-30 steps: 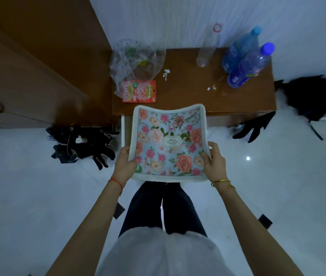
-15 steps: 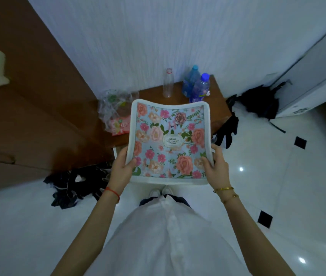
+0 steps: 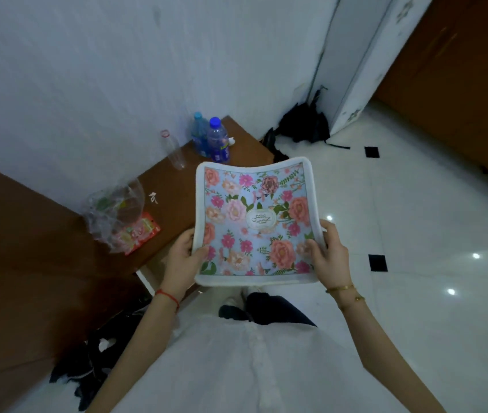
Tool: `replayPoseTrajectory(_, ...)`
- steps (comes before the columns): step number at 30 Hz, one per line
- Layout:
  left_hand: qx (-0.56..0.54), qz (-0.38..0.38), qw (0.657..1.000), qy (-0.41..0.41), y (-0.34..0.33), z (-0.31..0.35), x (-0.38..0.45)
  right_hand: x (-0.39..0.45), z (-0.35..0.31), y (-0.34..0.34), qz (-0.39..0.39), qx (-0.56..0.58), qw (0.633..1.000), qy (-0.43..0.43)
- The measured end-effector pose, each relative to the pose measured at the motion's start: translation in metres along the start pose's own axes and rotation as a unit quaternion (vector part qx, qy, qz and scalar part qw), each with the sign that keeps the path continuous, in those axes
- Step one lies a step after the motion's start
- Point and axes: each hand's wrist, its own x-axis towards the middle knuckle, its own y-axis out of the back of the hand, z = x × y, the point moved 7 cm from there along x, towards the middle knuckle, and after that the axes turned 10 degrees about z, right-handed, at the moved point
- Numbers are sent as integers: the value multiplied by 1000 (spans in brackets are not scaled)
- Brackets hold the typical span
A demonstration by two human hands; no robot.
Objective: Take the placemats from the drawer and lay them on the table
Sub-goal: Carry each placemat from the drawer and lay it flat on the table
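At far left a brown cabinet fills the edge, with dark cloth heaped on the floor at its foot. Next, a low brown desk stands against the white wall. On it lie a crumpled clear bag over a red packet, a small white scrap, an empty clear bottle and two blue bottles just beside each other near the far corner.

The left hand grips the left edge of the placemat, thumb on top and fingers underneath. The placemat, floral on pale blue with a white border, is held up in the air in front of the person, over the desk's edge and the floor, its sides curved upward. The right hand grips the right edge the same way, thumb pressed on the print.

Further right, a black bag sits against a white door frame, with a brown door beyond.
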Motion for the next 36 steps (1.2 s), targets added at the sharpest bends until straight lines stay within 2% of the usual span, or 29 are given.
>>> replayPoseTrajectory(4,41,-83,996,6,-58,19,3,-17,24,54,78,-10,996,-40)
replayPoseTrajectory(8,93,-159,983,-24,-132,36,2,-33,60,114,155,-13,983,-96)
replayPoseTrajectory(15,141,-298,942,-67,-299,56,-37,-63,135,232,275,-19,945,-177)
replayPoseTrajectory(18,156,-332,927,-81,-380,60,-66,-74,170,292,310,-25,929,-202)
replayPoseTrajectory(26,197,-438,867,-135,-577,77,-152,-97,244,435,426,-31,866,-261)
replayPoseTrajectory(36,243,-548,787,-148,-816,67,-241,-104,363,546,522,-19,773,-359)
